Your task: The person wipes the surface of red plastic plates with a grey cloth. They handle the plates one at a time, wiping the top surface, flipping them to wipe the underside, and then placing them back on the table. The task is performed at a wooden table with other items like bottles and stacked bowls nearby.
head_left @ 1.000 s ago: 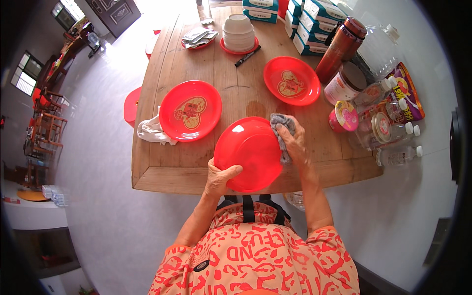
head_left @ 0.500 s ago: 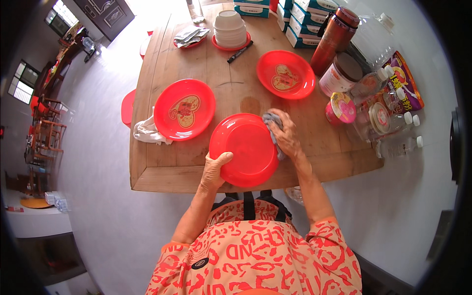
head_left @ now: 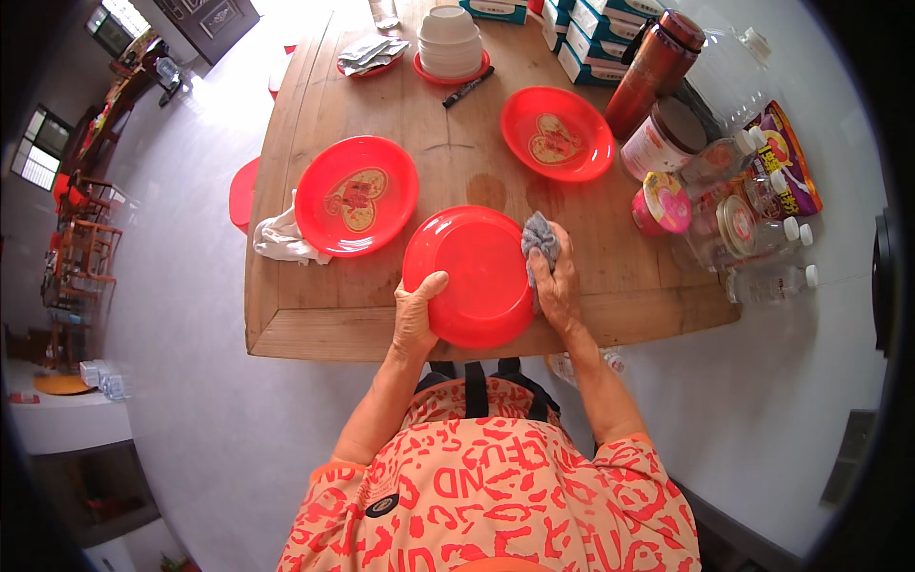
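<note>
A red plastic plate [head_left: 474, 278] is held bottom side out above the table's near edge. My left hand [head_left: 416, 313] grips its lower left rim, the thumb lying on the underside and the fingers hidden behind. In my right hand [head_left: 559, 286] is a bunched grey cloth [head_left: 539, 243], pinched at the plate's right rim. Beyond them lie two more red plates, face up with gold heart-shaped prints: the left plate [head_left: 356, 196] and the right plate [head_left: 557, 134]. Part of a white cloth [head_left: 282, 238] sticks out beside the left one.
A wooden table [head_left: 324, 319] bears everything. At its far side are stacked white bowls [head_left: 450, 43], a black marker [head_left: 468, 87], sachets [head_left: 371, 54] on a red dish and teal boxes [head_left: 593, 46]. Along the right stand a copper-red thermos [head_left: 658, 71], a tub [head_left: 661, 139] and several plastic bottles [head_left: 772, 283].
The grey cloth is now bunched higher in my right hand, whose thumb has come round to the front of it. My left hand keeps its hold on the plate. The view has shifted slightly.
</note>
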Demonstrator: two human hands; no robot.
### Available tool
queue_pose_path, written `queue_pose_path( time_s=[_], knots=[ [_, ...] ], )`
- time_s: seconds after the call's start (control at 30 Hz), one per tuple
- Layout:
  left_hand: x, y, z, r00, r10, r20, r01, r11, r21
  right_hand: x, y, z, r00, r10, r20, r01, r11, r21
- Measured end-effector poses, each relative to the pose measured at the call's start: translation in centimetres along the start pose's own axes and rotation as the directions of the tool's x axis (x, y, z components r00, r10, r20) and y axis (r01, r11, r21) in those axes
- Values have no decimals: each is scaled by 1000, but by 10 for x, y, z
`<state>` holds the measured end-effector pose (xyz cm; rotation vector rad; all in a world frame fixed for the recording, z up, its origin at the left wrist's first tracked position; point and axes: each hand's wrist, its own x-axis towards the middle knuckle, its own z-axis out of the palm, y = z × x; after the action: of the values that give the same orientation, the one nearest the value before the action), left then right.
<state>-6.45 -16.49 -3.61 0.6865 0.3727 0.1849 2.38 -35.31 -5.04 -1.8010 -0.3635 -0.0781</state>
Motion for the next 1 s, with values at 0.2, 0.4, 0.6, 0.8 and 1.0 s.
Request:
queue_pose_path(
  time_s=[0.2, 0.4, 0.6, 0.8, 1.0],
  knots=[
    [8, -7, -12, 998, -5, -57, 5, 1000, -5, -71, -25, 2, 993, -115, -35, 105, 969, -225],
    [7, -5, -4, 996, -88, 30, 89, 995, -39, -55, -20, 1, 996, -41, -79, 40, 999, -23],
    [19, -23, 14, 993, 23, -119, -41, 988, -152, -10, -6, 10, 986, 49, -161, -14, 976, 215],
    [24, -31, 25, 982, 86, -170, -113, 981, -158, -63, -31, 39, 960, -111, -258, 44, 967, -253],
    [19, -24, 26, 990, 18, -142, -38, 989, -139, -84, -36, 59, 959, -198, -204, 112, 922, -371]
  ],
)
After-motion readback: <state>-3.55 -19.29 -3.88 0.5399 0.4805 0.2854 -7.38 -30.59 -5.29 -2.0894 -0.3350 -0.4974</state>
